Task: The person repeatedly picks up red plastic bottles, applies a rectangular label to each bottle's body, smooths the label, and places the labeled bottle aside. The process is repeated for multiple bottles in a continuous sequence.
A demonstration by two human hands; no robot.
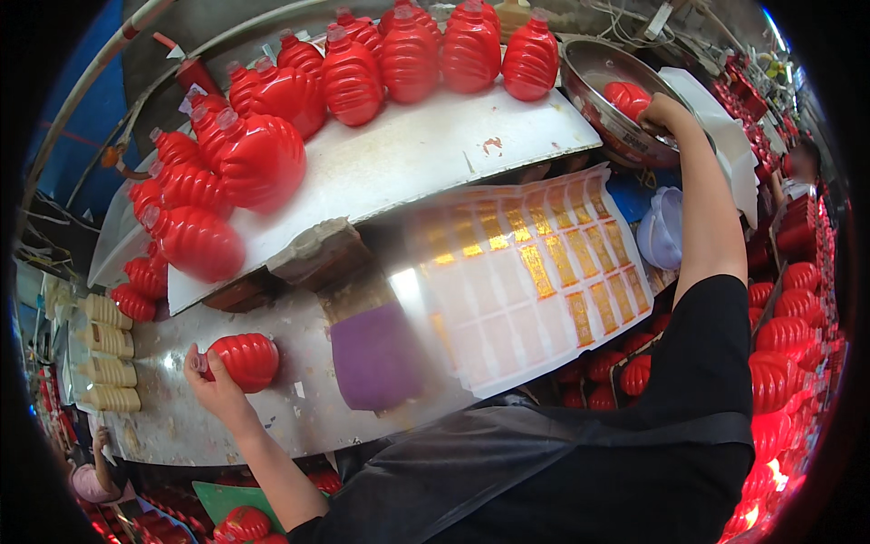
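On the metal tabletop at left lies a ribbed red bottle (248, 363) on its side, its clear neck pointing left. My left hand (216, 388) is closed around that neck. At the far right my right hand (666, 116) reaches over the rim of a wide metal bowl (625, 138). Its fingers are curled against a red bottle (625, 96) inside the bowl, only part of which shows. A purple cloth (373, 356) lies between my arms. Right of it is a white sheet (494, 340) with rows of gold labels (580, 254), several places on it bare.
Several red bottles (412, 59) stand along a raised white board (417, 150). Cream bottles (109, 341) line the table's left end. A pale blue pail (662, 227) sits below the bowl. More red bottles (775, 381) are stacked at right. Another person (95, 476) is at lower left.
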